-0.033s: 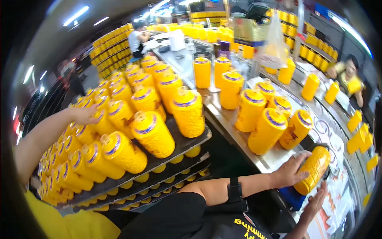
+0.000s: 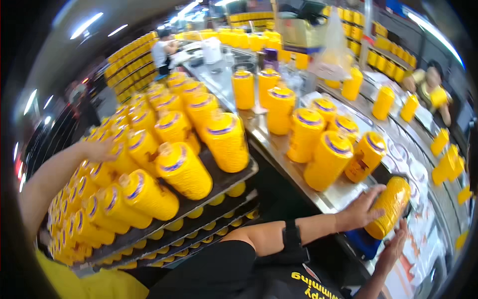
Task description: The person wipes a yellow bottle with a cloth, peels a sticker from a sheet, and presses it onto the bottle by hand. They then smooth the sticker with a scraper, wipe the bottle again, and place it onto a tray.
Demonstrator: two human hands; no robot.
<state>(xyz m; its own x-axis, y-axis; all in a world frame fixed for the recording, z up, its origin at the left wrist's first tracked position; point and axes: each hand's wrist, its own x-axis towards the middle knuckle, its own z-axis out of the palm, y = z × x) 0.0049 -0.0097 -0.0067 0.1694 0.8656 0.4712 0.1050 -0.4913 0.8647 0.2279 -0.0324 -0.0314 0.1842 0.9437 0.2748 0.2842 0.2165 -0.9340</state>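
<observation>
A yellow textured bottle (image 2: pixel 389 209) lies tilted over a blue and black support (image 2: pixel 366 244) at the right edge of the bench. My left hand (image 2: pixel 359 210), on an arm with a black strap, grips its left side with thumb and fingers. Along the bottle's lower right side is my right hand (image 2: pixel 392 248), its fingers stretched out near or against the surface; contact is hard to make out. Closest to my left hand stands a group of upright yellow bottles (image 2: pixel 328 160) with purple-ringed necks. A co-worker's hand (image 2: pixel 101 149) reaches among the racked bottles on the left.
A multi-tier dark rack (image 2: pixel 231 185) packed with yellow bottles stands left of the metal bench (image 2: pixel 279 159). White printed sheets (image 2: pixel 420 234) lie beyond the support. A conveyor (image 2: pixel 423 142) carrying yellow bottles curves past on the right, with a seated person (image 2: pixel 432 89) behind it. A plastic bag (image 2: pixel 332 55) hangs above the bench.
The whole view has shifted a little, so things sit slightly further left. Both my hands keep their places at the bottle.
</observation>
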